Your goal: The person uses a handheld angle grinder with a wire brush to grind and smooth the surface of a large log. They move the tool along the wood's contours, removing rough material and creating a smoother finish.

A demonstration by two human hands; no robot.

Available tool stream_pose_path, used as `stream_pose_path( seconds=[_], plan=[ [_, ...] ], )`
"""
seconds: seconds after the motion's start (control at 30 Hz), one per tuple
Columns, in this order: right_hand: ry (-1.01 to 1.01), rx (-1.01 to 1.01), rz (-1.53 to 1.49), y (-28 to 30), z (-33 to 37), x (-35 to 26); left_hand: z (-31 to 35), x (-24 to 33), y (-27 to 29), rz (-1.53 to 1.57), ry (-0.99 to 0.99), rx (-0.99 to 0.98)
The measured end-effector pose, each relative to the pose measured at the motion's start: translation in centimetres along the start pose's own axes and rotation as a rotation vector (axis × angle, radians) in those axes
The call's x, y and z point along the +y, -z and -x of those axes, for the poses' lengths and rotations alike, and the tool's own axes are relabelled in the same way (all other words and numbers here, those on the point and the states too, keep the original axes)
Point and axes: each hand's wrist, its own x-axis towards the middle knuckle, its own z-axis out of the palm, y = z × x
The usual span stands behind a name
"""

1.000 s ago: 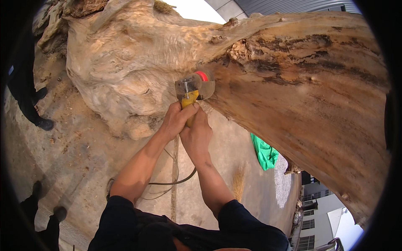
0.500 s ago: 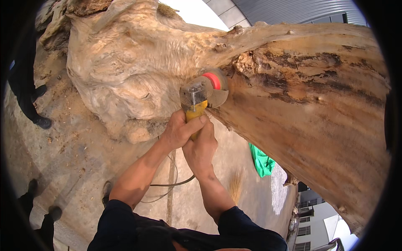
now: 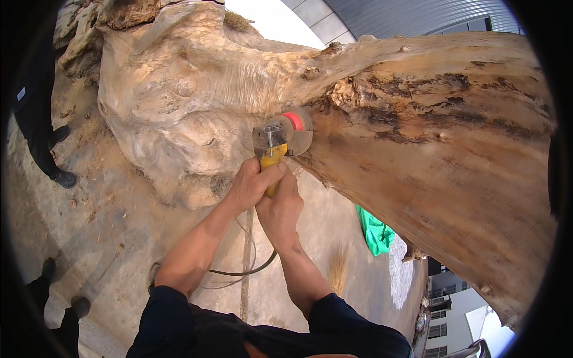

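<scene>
Both of my hands are wrapped round a yellow and dark-grey angle grinder [image 3: 273, 154], one beside the other. My left hand [image 3: 246, 184] closes on the body just behind the grinder's head, and my right hand [image 3: 279, 206] grips it slightly lower and to the right. A round attachment with a red band [image 3: 293, 120] is at the working end, its outline blurred. It meets or nearly meets the large bare tree trunk [image 3: 430, 155], where the smooth brown side joins the pale, gnarled root mass [image 3: 173, 113]. The contact itself is hard to make out.
A black cable [image 3: 245, 273] trails below my hands over the concrete floor [image 3: 131, 238]. Straw-coloured bristles [image 3: 338, 271] and a green bag [image 3: 375, 231] lie under the trunk. At the left, other people's dark-clothed legs [image 3: 36, 140] and shoes stand close by.
The grinder and both hands have shifted slightly left, so the attachment sits a little further left along the wood. My grip looks the same.
</scene>
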Motion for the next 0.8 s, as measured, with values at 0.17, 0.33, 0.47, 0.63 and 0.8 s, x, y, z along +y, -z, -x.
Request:
stream_pose_path(
  seconds=[0.17, 0.33, 0.47, 0.63, 0.8],
  plan=[
    [0.138, 0.085, 0.002, 2.2, -0.5, -1.2, 0.7, 2.2, -1.3, 0.102, -0.092, -0.058],
    [0.141, 0.083, 0.013, 2.0, -0.6, -0.9, 0.5, 1.4, -1.3, 0.118, -0.082, -0.036],
    [0.036, 0.001, 0.072, -0.2, 1.3, 2.5, 0.7, -2.9, -1.2, 0.142, 0.048, -0.004],
    [-0.013, -0.095, 0.149, -1.6, 2.7, 6.6, 0.6, -7.0, -1.5, 0.104, 0.153, 0.029],
    [0.103, -0.021, 0.131, 0.4, 3.3, 6.1, 2.1, -6.6, -3.6, 0.207, -0.011, 0.073]
  ],
)
